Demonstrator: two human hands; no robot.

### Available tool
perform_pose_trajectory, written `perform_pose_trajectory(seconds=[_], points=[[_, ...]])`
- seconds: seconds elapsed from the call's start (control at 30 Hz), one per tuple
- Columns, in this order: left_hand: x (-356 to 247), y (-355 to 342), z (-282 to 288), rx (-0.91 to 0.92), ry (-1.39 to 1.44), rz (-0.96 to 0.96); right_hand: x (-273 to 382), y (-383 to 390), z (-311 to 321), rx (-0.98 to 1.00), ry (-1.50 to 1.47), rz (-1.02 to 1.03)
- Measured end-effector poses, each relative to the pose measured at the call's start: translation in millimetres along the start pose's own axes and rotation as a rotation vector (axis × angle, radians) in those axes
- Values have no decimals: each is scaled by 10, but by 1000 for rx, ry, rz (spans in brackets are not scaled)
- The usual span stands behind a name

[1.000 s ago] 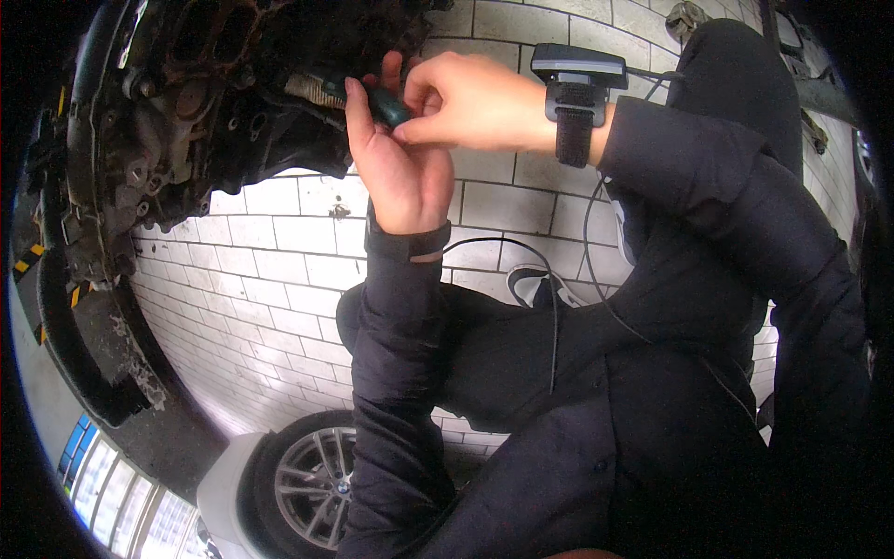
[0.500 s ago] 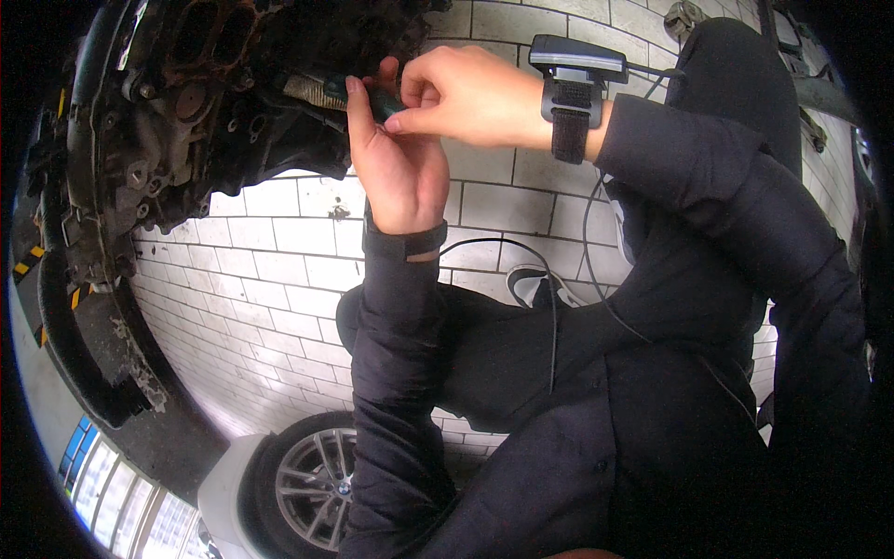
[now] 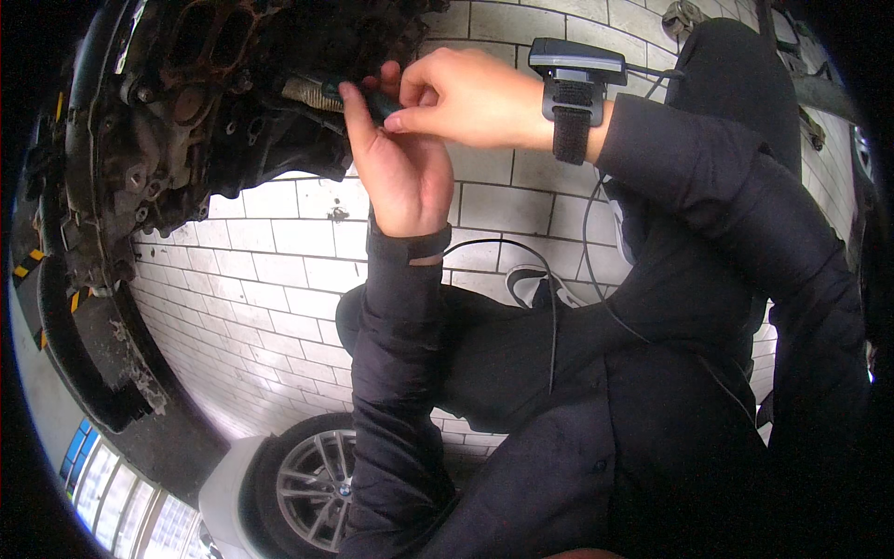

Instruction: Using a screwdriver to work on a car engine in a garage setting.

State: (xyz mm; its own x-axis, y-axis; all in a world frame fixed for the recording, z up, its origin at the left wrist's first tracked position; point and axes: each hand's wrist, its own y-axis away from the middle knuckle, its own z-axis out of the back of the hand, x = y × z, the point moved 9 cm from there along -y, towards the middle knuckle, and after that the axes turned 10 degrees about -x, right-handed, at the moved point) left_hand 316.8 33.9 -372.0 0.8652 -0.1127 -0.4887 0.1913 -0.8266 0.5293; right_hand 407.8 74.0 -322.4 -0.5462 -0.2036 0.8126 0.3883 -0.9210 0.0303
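Before the engine block (image 3: 177, 102), a brush (image 3: 315, 94) with pale bristles and a dark green handle points left toward its dirty dark metal. My left hand (image 3: 400, 177) reaches up with its palm showing, its thumb and fingers wrapped around the handle. From the right, my right hand (image 3: 456, 98) has curled fingers closed on the rear end of the same handle. Much of the handle is hidden by the fingers. Whether the bristles touch the engine cannot be told against the dark background.
White brick-patterned tiles (image 3: 279, 270) lie behind and below. A car wheel (image 3: 317, 480) stands at the lower left beside a curved dark bumper-like part (image 3: 140, 373). A thin black cable (image 3: 554, 326) hangs near my legs, and a shoe (image 3: 531, 284) shows beneath.
My left hand and wrist have shifted slightly down and right, with the thumb lower along the brush. The right hand stays almost in place.
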Motion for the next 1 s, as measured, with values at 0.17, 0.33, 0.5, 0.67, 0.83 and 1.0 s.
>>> perform_pose_trajectory(seconds=[0.17,0.33,0.5,0.67,0.83,1.0], points=[[-17,61,-44,68,57,36,-119,16,-187,123,-243,-205],[-36,-16,21,-2,16,-22,5,24,-2,-35,-54,-38],[-46,17,-22,54,38,-17,22,-5,-26,-1,-154,-46],[173,204,-44,-46,-65,88,165,130,63,152,111,44],[48,518,-276,67,-30,-75,325,278,306,158,-54,-17],[-117,611,-298,-23,73,-109,445,267,230,236,-106,-53]])
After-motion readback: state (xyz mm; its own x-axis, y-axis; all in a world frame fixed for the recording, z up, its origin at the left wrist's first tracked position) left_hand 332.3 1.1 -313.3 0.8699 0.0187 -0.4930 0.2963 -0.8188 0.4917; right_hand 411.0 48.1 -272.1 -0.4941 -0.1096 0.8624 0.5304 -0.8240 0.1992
